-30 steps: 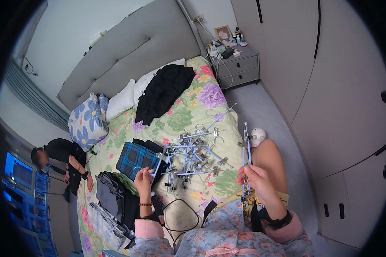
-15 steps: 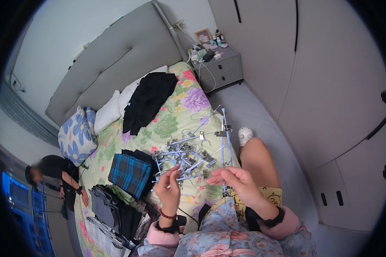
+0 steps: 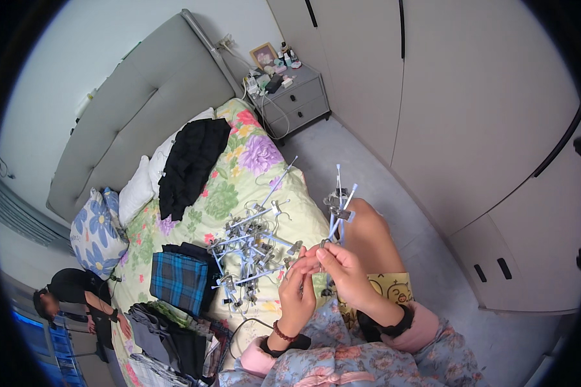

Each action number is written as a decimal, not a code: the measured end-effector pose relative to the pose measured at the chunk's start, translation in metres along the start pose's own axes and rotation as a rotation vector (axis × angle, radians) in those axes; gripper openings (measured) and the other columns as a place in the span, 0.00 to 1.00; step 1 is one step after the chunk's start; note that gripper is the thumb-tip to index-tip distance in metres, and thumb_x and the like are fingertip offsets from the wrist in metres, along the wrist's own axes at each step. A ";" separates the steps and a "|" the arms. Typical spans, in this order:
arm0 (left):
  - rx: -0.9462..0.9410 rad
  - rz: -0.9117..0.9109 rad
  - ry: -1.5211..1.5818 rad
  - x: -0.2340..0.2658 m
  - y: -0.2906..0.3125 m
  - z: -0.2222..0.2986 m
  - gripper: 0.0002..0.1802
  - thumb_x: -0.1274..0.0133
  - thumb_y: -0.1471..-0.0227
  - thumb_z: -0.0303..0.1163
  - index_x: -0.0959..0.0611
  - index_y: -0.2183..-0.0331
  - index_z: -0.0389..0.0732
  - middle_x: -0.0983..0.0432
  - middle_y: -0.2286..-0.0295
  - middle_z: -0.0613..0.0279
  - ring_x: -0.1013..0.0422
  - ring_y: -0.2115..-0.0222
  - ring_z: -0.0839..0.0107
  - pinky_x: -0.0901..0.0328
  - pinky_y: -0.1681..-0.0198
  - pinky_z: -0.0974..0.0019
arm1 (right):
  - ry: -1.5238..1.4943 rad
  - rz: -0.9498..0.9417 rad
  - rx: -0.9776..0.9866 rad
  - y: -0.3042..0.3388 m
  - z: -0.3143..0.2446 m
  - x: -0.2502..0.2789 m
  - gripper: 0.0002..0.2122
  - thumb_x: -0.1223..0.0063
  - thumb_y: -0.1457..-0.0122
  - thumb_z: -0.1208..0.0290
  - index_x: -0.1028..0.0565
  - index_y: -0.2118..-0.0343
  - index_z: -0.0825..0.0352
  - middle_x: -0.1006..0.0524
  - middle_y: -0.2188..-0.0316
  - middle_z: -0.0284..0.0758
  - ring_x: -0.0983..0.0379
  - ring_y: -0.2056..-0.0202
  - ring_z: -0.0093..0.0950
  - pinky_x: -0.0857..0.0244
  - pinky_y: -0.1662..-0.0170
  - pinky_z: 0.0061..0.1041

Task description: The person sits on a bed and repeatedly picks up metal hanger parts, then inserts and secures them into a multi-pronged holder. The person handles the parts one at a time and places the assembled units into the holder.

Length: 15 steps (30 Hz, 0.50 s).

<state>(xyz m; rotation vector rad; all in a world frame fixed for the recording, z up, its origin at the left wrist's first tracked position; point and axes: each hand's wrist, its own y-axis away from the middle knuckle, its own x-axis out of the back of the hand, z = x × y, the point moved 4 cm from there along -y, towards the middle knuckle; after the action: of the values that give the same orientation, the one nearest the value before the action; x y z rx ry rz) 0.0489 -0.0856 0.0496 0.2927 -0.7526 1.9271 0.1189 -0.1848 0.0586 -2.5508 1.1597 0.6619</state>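
Observation:
My right hand [image 3: 350, 276] is closed at the near end of a few blue clip hangers [image 3: 337, 209], whose metal clips and rods stick out beyond it above my leg. Part of their wire hooks shows at the fingers. Close against it, my left hand [image 3: 297, 293] has its fingers drawn together at the right fingertips. What lies between the left fingers is hidden. On the bed just beyond my left hand is a tangled heap of more blue clip hangers [image 3: 246, 248] with grey clips and wire hooks.
On the floral bed [image 3: 223, 200] lie a folded blue plaid garment [image 3: 177, 280], a pile of clothes [image 3: 168, 335] and a black garment [image 3: 190, 168]. A person [image 3: 84, 293] leans on the far left edge. A nightstand [image 3: 297, 100] and wardrobe [image 3: 471, 116] stand at the right.
My left hand has moved right, up to my right hand. The held hangers now bunch closer together above my leg. The view has turned, shifting the bed left.

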 end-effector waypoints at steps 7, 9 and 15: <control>0.447 -0.231 0.445 0.003 0.013 -0.008 0.15 0.54 0.43 0.25 0.28 0.54 0.31 0.28 0.61 0.60 0.34 0.58 0.75 0.39 0.55 0.72 | -0.091 -0.021 -0.048 -0.002 0.002 0.001 0.14 0.65 0.34 0.67 0.31 0.60 0.73 0.24 0.60 0.40 0.28 0.57 0.24 0.36 0.53 0.23; 0.484 -0.319 0.379 0.004 0.015 -0.008 0.16 0.54 0.42 0.26 0.28 0.53 0.31 0.27 0.60 0.58 0.34 0.57 0.74 0.40 0.53 0.72 | -0.059 -0.017 -0.088 -0.001 0.008 0.003 0.13 0.65 0.34 0.67 0.30 0.61 0.72 0.24 0.61 0.38 0.28 0.59 0.23 0.36 0.54 0.23; 0.283 -0.563 -0.190 0.016 0.001 -0.012 0.16 0.57 0.42 0.29 0.27 0.53 0.34 0.22 0.74 0.52 0.25 0.79 0.61 0.32 0.71 0.66 | -0.033 -0.037 -0.153 0.003 0.017 0.001 0.12 0.64 0.34 0.66 0.29 0.61 0.69 0.24 0.61 0.32 0.30 0.63 0.17 0.36 0.57 0.19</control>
<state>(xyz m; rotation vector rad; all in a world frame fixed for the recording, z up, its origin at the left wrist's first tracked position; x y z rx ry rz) 0.0421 -0.0668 0.0486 0.7835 -0.4477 1.4720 0.1126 -0.1801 0.0430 -2.6690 1.0877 0.8101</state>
